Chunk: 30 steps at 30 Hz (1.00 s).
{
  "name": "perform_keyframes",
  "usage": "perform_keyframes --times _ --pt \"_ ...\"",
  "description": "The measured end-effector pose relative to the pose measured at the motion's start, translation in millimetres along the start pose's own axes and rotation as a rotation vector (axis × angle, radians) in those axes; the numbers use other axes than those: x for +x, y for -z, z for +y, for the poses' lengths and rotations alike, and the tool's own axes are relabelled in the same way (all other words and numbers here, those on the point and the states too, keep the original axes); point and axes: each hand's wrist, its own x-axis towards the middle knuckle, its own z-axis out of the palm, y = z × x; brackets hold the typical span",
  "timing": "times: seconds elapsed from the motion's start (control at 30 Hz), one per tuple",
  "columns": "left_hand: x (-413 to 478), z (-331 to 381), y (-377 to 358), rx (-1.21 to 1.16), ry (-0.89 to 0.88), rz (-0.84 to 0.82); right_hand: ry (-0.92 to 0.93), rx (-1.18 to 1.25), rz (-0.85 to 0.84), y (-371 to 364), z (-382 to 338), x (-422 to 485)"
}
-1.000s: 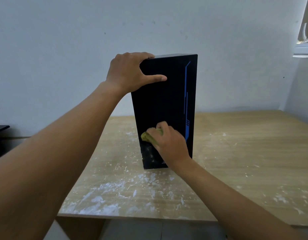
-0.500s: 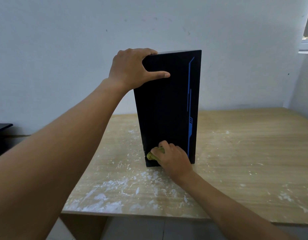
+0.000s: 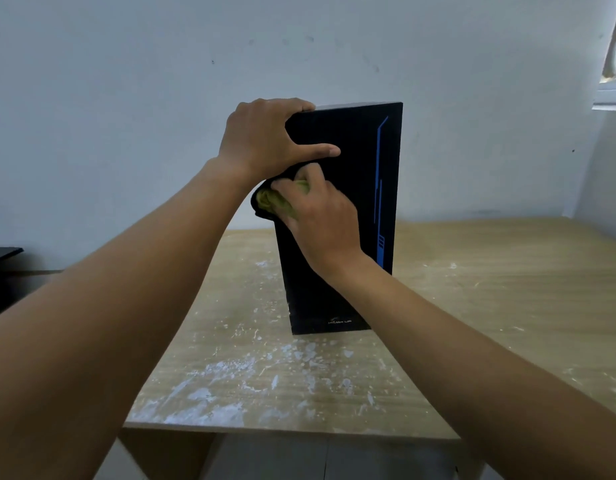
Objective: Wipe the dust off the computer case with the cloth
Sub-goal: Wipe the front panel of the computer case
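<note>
The computer case [image 3: 351, 202] stood upright on the table [image 3: 490, 306] — the left hand [image 3: 265, 140] clamped its top corner, fingers [image 3: 299, 106] curled over the edge. Just below, the right hand [image 3: 323, 220] pressed the cloth [image 3: 268, 200] to its front, gripping it.

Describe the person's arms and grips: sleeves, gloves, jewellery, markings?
The left forearm and right forearm are bare right to the frame edge, with no sleeves in view. The left grip and right grip are ungloved. No rings, watch, bands or markings are visible.
</note>
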Motion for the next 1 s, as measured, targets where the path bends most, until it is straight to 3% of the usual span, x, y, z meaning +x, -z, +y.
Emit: perform_keyframes --times 0.3,0.67,1.0 --pt "-1 1 2 -0.002 0.006 -0.008 0.084 -0.051 -0.093 -10 3 -34" --pt "0 -2 0 -0.006 0.002 -0.008 0.211 -0.064 -0.295 -21 20 -137" --pt "1 -2 0 -0.013 0.005 -0.012 0.255 -0.109 -0.500 -22 21 -163"
